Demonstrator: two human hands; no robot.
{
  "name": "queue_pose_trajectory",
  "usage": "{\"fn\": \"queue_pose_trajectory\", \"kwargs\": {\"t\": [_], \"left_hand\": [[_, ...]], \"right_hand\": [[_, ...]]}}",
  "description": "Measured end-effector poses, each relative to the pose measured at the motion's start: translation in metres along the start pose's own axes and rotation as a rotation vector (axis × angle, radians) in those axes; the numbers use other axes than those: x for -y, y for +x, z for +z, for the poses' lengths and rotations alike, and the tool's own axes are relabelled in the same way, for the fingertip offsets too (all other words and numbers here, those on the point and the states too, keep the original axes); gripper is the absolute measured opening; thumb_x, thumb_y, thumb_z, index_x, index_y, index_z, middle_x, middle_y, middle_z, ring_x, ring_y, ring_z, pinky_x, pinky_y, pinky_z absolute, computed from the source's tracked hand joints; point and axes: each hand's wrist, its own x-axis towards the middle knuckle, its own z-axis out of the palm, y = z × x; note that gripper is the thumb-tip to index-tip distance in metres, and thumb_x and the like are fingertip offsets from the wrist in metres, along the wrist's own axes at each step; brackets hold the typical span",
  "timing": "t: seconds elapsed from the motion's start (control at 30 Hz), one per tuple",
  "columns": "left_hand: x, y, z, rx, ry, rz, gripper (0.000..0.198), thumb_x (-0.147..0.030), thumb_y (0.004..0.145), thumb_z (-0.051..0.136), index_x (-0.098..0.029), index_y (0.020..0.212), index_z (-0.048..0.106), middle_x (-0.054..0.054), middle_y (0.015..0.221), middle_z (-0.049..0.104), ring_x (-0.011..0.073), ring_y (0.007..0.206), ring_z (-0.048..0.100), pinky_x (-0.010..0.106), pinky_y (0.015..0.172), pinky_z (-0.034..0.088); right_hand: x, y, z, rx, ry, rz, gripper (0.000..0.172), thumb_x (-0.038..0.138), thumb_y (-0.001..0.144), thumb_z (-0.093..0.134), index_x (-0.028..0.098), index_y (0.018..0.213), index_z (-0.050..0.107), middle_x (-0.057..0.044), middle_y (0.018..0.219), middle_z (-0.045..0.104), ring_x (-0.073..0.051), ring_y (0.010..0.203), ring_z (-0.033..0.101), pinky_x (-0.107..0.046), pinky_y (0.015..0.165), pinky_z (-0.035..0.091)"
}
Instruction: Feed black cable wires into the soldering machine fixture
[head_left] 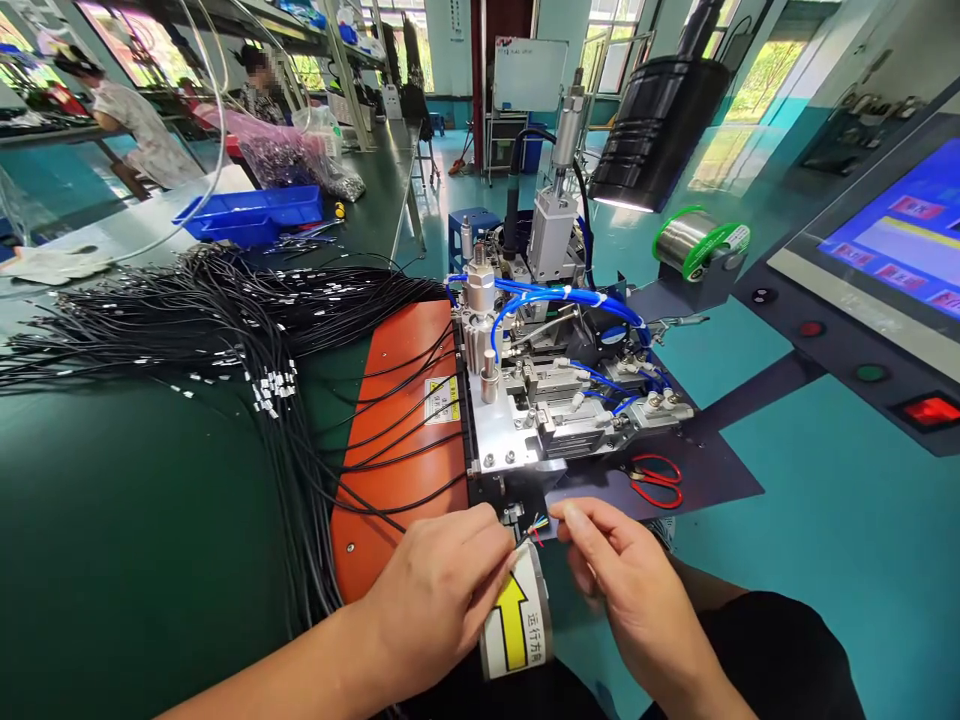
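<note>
- Up and left of the grip: blue tray (251,213) on the green bench (112,520), well apart.
- Just up and right of the grip: red-handled scissors (657,480) flat on a dark mat (720,470).
- Far up and right: solder spool (697,240) under a black lamp (658,125).
- Far right: lit screen (904,240), red switch (930,410) below.
- Far back: whiteboard (529,73).

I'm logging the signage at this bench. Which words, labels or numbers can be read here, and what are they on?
"运行方向", beside a yellow arrow, on the white arrow label between the left hand and the right hand.
Yellow sticker on the orange plate: too small to read.
Screen: boxes blurred.
Whiteboard: writing too faint.
</note>
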Motion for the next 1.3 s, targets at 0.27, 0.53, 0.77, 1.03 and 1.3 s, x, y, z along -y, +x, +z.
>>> {"fn": "queue_pose_trajectory", "kwargs": {"t": [0.27,0.53,0.77,1.03,1.3], "left_hand": [[0.015,-0.017,0.003,-0.078,-0.005,-0.084,0.021,-0.016,0.099,0.044,-0.016,0.092,0.065,0.004,0.077,0.055,0.0160,0.070,0.051,0.026,0.062,0.041],[0.018,-0.013,0.009,-0.080,-0.028,-0.051,0.022,-0.015,0.098,0.045,-0.016,0.087,0.064,0.004,0.075,0.055,0.0154,0.067,0.050,0.026,0.060,0.039],[0.019,-0.015,0.011,-0.069,-0.011,-0.045,0.023,-0.014,0.098,0.044,-0.015,0.083,0.061,0.003,0.075,0.052,0.0154,0.067,0.047,0.027,0.059,0.034],[0.018,-0.013,0.010,-0.049,0.040,-0.036,0.023,-0.015,0.098,0.044,-0.015,0.082,0.061,0.003,0.074,0.051,0.0159,0.066,0.044,0.029,0.058,0.031],[0.019,-0.013,0.009,-0.043,0.037,-0.043,0.024,-0.018,0.099,0.044,-0.014,0.086,0.065,0.004,0.076,0.052,0.0167,0.068,0.047,0.030,0.059,0.035]], "right_hand": [[-0.006,0.004,0.009,0.042,-0.057,0.023,0.036,0.054,0.088,0.065,0.018,0.093,0.067,0.005,0.061,0.040,-0.009,0.052,0.030,-0.024,0.046,0.020],[-0.001,0.006,0.013,0.083,-0.107,0.030,0.038,0.055,0.090,0.062,0.017,0.091,0.066,0.006,0.059,0.038,-0.010,0.054,0.028,-0.025,0.049,0.020],[0.001,0.009,0.016,0.110,-0.119,0.012,0.039,0.054,0.092,0.061,0.017,0.080,0.061,0.007,0.059,0.035,-0.009,0.054,0.025,-0.025,0.048,0.018],[0.002,0.009,0.018,0.097,-0.102,0.015,0.037,0.052,0.090,0.065,0.016,0.082,0.062,0.007,0.061,0.034,-0.008,0.055,0.023,-0.025,0.048,0.016],[-0.010,0.016,0.015,0.052,-0.148,-0.024,0.034,0.049,0.090,0.066,0.016,0.084,0.066,0.006,0.061,0.039,-0.008,0.054,0.025,-0.023,0.048,0.020]]}}
